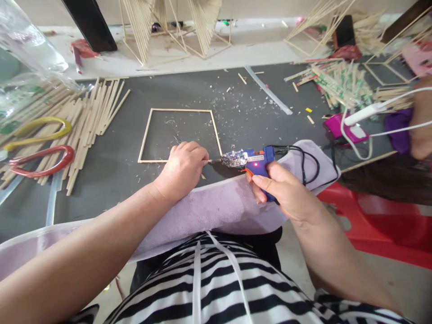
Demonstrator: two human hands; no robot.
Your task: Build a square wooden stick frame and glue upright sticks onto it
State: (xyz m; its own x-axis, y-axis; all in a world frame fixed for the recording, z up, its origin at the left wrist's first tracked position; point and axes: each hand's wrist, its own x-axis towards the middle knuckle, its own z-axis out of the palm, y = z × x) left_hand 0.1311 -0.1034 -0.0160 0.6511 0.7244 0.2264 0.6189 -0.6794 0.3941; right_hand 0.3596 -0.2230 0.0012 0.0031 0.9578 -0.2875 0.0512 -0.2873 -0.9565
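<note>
A square frame of thin wooden sticks point(180, 110) lies flat on the grey table point(101, 180). Over its lower edge is my left hand point(185, 168), fingers pinched together on a thin stick point(212, 160) that points right. My right hand point(280, 186) is wrapped round a blue glue gun point(258, 163), whose front is covered in crumpled foil. The gun's nozzle points left and meets or nearly meets the end of the stick. A small pink light glows on the gun's side. My left fingertips are partly hidden by the hand.
Loose sticks point(89, 117) and scissors with red point(42, 161) and yellow handles lie at left. Stick structures point(202, 27) stand along the back ledge. A clear glue stick point(268, 90), a sticks pile point(344, 85) and a pink device point(347, 128) are at right, near another person's arm point(421, 121).
</note>
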